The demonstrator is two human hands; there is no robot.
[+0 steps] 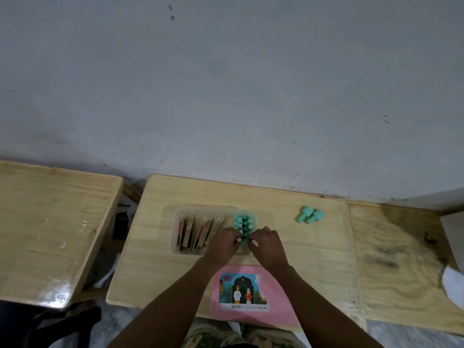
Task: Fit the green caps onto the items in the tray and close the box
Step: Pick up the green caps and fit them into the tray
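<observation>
- Tray (175,249): a clear, shallow container in the middle of the tabletop (313,247). Flat tan boxes (193,234) stand on edge in its left part; the capped items (243,223), in two rows running away from the person, fill its right part.
- Left hand (223,243) and right hand (267,243): both meet at the near end of those rows, fingers curled inward on the nearest item. Each appears to pinch it from its own side, though the contact itself is too small to read.
- Loose green caps (310,215): two lie on their sides, touching each other, on bare tabletop well to the right of the tray and farther from the person than the hands. The right hand is the nearer one.
- Pink lid (276,292): lies flat, label up, at the near tabletop edge, just behind both wrists. The box is not yet closed.
</observation>
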